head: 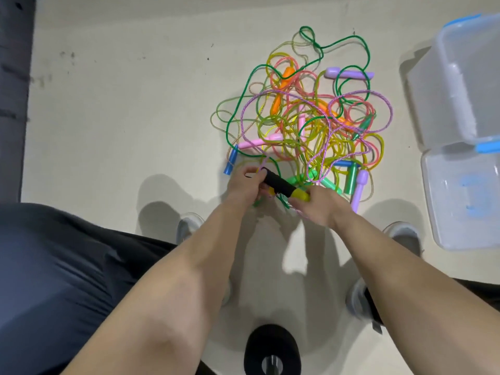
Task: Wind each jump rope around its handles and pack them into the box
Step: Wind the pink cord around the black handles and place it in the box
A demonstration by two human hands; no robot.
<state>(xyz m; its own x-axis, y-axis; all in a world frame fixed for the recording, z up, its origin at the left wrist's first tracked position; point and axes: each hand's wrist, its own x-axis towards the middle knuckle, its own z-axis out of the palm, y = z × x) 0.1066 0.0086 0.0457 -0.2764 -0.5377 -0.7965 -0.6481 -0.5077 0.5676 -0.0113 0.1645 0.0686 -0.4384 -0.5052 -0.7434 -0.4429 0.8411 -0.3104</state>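
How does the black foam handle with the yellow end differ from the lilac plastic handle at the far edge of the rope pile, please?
The black foam handle with the yellow end is two-toned; the lilac plastic handle is one colour. The left hand and right hand grip the black handle; the lilac handle lies untouched on the floor. The black handle slants; the lilac handle lies nearly level. Both are slim jump-rope handles.

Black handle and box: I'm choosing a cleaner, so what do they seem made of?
The black handle looks like matte foam or soft rubber: dull, no glare. Its yellow end cap looks like glossy hard plastic. The box looks like frosted translucent plastic, with cloudy, see-through walls; its blue latches seem opaque plastic.
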